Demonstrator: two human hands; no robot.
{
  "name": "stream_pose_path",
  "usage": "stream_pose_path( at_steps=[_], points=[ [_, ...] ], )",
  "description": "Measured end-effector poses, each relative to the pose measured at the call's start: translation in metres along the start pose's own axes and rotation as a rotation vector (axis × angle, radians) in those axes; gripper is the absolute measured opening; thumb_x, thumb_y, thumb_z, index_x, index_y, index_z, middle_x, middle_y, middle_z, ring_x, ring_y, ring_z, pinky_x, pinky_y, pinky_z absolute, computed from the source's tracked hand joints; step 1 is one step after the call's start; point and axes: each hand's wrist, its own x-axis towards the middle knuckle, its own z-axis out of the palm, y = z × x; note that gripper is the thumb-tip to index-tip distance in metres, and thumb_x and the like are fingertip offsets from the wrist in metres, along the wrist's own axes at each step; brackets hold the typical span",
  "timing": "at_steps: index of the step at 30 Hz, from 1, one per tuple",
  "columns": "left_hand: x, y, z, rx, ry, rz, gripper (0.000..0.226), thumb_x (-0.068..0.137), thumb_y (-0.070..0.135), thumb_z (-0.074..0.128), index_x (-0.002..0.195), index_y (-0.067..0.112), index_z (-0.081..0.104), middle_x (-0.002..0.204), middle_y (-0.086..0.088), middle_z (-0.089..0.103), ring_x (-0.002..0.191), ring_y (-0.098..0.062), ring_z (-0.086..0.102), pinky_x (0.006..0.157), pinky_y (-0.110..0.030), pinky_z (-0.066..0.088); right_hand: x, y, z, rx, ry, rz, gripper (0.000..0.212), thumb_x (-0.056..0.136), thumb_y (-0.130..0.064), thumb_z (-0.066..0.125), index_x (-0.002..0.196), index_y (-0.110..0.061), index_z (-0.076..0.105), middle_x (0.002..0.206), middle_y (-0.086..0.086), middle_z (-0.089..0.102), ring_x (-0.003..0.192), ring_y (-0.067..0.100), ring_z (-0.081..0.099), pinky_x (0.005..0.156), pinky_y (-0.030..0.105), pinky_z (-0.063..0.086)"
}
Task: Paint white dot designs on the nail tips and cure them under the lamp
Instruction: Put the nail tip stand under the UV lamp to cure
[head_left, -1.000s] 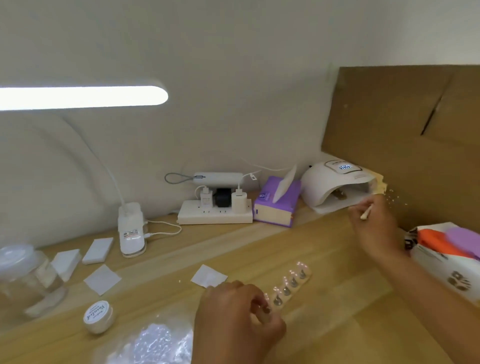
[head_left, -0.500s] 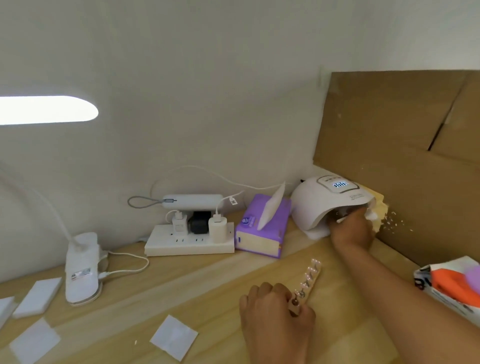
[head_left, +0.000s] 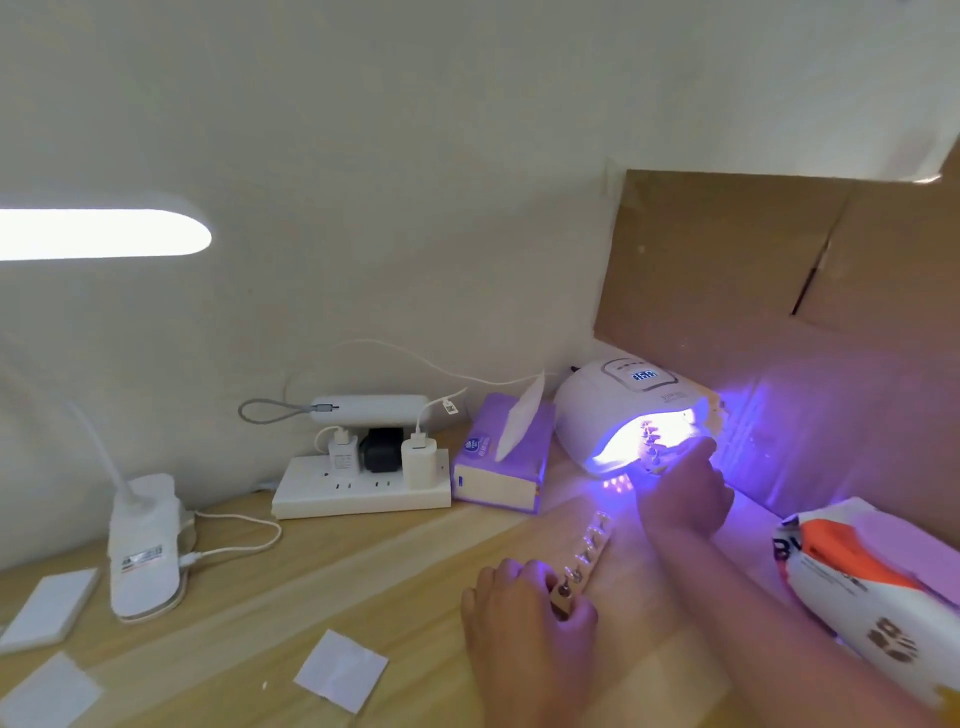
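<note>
A white curing lamp stands at the back right of the wooden desk, lit violet inside. My right hand reaches to its mouth and grips a strip of nail tips that sticks into the lit opening. A second wooden strip with several nail tips lies on the desk in front. My left hand pinches the near end of that strip.
A purple tissue box and a power strip with chargers stand left of the curing lamp. A clip desk lamp is at the left. White paper squares lie in front. A wipes pack and a cardboard sheet are on the right.
The curing lamp has lit up violet. My right hand, which was at its mouth, now holds a strip of tips inside the glow. My left hand keeps hold of the other strip.
</note>
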Motion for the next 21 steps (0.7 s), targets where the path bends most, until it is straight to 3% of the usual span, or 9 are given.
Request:
stream_pose_path(
  at_steps=[6, 11, 15, 21],
  points=[
    [-0.004, 0.001, -0.004, -0.029, 0.012, -0.014, 0.027, 0.080, 0.051, 0.057, 0.097, 0.032, 0.066, 0.101, 0.012, 0.060, 0.108, -0.012, 0.052, 0.090, -0.025, 0.030, -0.011, 0.009, -0.015, -0.004, 0.079, 0.103, 0.058, 0.082, -0.025, 0.075, 0.121, 0.002, 0.042, 0.110, 0.026, 0.065, 0.106, 0.041, 0.061, 0.088, 0.045, 0.041],
    [0.002, 0.003, -0.005, 0.003, -0.039, -0.032, 0.031, 0.077, 0.053, 0.055, 0.100, 0.034, 0.065, 0.095, 0.014, 0.054, 0.111, -0.009, 0.051, 0.082, -0.025, 0.025, -0.015, 0.008, -0.014, 0.104, 0.205, 0.148, 0.039, 0.088, -0.016, 0.064, 0.119, 0.002, 0.049, 0.112, 0.031, 0.061, 0.110, 0.045, 0.055, 0.087, 0.046, 0.041],
    [0.005, 0.002, -0.005, 0.024, -0.082, -0.041, 0.032, 0.078, 0.055, 0.053, 0.101, 0.035, 0.063, 0.085, 0.013, 0.039, 0.112, -0.007, 0.050, 0.078, -0.024, 0.021, -0.011, 0.006, -0.011, 0.012, 0.184, 0.094, 0.040, 0.089, -0.018, 0.063, 0.121, 0.001, 0.047, 0.112, 0.030, 0.063, 0.111, 0.041, 0.055, 0.092, 0.041, 0.033],
    [0.002, 0.002, -0.006, -0.026, -0.049, -0.054, 0.031, 0.077, 0.055, 0.056, 0.101, 0.036, 0.064, 0.090, 0.016, 0.046, 0.109, -0.007, 0.051, 0.085, -0.024, 0.027, -0.009, 0.009, -0.009, -0.064, 0.113, 0.040, 0.044, 0.086, -0.013, 0.066, 0.123, -0.003, 0.045, 0.110, 0.025, 0.064, 0.111, 0.038, 0.056, 0.093, 0.041, 0.033]
  ],
)
